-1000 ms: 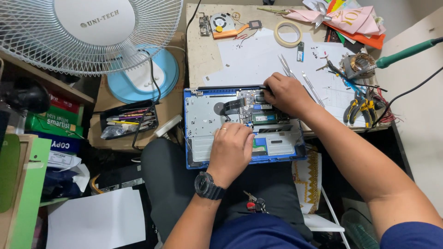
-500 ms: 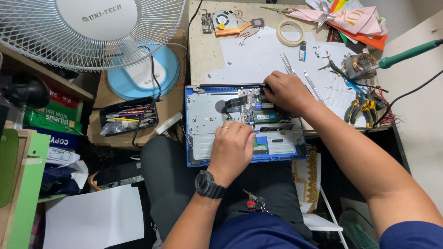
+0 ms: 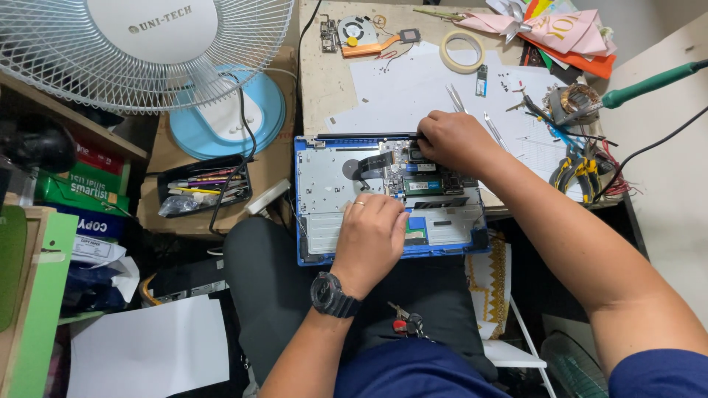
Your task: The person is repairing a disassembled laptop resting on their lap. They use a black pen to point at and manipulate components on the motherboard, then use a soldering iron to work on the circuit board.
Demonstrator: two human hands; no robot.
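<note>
Cluttered table [image 3: 324,88] ahead: I see the opened laptop [image 3: 324,177] at its near edge, over my lap. My left hand [image 3: 371,234] rests flat on its lower middle; my right hand [image 3: 456,140] curls at its upper edge, grip hidden.

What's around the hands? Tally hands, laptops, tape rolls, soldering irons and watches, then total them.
Hands: 2, left hand and right hand
Laptop: 1
Tape roll: 1
Soldering iron: 1
Watch: 1
Total: 6
</note>
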